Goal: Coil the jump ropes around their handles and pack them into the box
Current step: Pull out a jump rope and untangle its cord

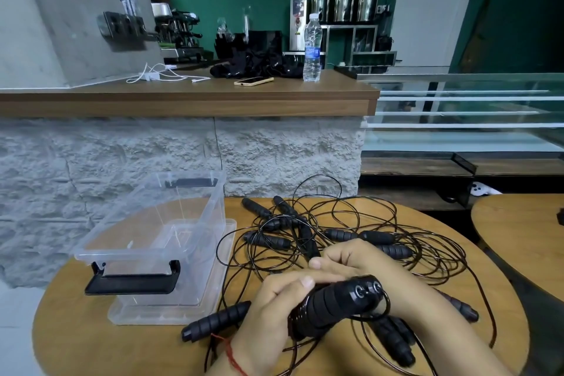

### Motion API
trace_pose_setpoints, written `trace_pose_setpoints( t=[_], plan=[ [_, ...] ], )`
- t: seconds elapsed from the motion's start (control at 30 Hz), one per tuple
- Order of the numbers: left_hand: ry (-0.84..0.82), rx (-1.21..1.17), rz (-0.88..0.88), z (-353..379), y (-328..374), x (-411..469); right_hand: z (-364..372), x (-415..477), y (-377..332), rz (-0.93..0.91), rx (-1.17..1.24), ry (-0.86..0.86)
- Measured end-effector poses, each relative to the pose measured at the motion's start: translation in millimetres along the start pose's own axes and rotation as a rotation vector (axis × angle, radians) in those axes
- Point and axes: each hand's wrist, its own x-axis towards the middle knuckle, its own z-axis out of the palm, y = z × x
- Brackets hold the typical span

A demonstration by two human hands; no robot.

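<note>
Black handle pair, cord wound round its near end, sits in the left hand, fingers wrapped tight around it. Right hand curls just beyond, touching the left thumb; whether it pinches cord, I cannot tell. Loose ropes tangle on the desk farther out; clear box stands left.
</note>
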Motion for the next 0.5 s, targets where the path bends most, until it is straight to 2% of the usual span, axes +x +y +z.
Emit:
trace_pose_setpoints(
  t=[0.13,0.23,0.3,0.37,0.43,0.5],
  plan=[
    [-0.061,-0.206,-0.043,-2,-1,0,-3,-9,-14,-0.035,-0.020,-0.054],
    [-0.060,-0.208,-0.110,-3,-1,-1,-9,-16,-15,-0.036,-0.109,-0.019],
    [0.054,-0.159,-0.128,-3,-4,2,-7,-16,-16,-0.043,-0.098,0.031],
    [0.172,-0.232,-0.145,-2,-1,5,-2,-13,-17,0.010,0.055,0.055],
    [0.311,-0.311,-0.190,-5,-2,8,1,-11,-12,0.051,0.105,0.082],
    [0.404,-0.350,-0.219,-9,-4,10,-1,-12,-11,0.061,-0.087,0.112]
  ],
)
